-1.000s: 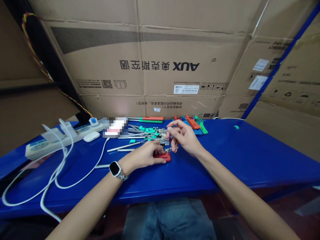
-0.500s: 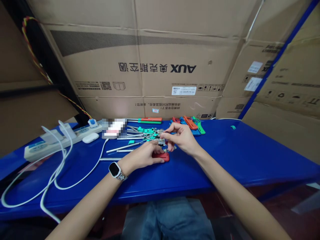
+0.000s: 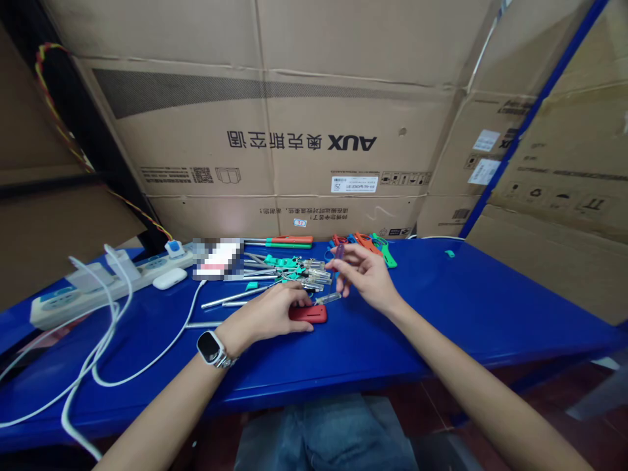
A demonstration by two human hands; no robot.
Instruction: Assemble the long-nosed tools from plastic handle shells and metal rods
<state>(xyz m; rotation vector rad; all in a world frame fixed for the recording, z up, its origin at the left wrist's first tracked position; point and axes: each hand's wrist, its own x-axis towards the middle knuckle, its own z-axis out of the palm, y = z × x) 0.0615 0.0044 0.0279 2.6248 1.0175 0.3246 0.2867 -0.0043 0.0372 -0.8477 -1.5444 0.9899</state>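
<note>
My left hand (image 3: 277,314), a watch on its wrist, is closed on a red plastic lighter handle (image 3: 316,314) that lies on the blue table. Thumb and fingertips grip its left end. A clear plastic lighter tank (image 3: 328,298) lies just beyond the handle, close to the left fingertips. To the right, my right hand (image 3: 366,278) is raised above the table, pinching a small purplish, see-through piece (image 3: 339,251) whose exact kind I cannot make out. Behind the hands is a pile of lighter parts: metal tubes (image 3: 260,275), teal plastic pieces (image 3: 282,261) and several clear tanks (image 3: 318,275).
Two long-tube lighters (image 3: 292,241), orange and green, lie at the back. Coloured handles (image 3: 385,254) are heaped at the back right. On the left are a pixelated phone (image 3: 218,258), a white earbud case (image 3: 169,279), a power strip (image 3: 147,269) and white cables (image 3: 105,340). Cardboard (image 3: 294,98) walls the back.
My right hand has lifted away from the left and now holds the purplish piece upright. The left hand stays at the red handle. The view has shifted slightly.
</note>
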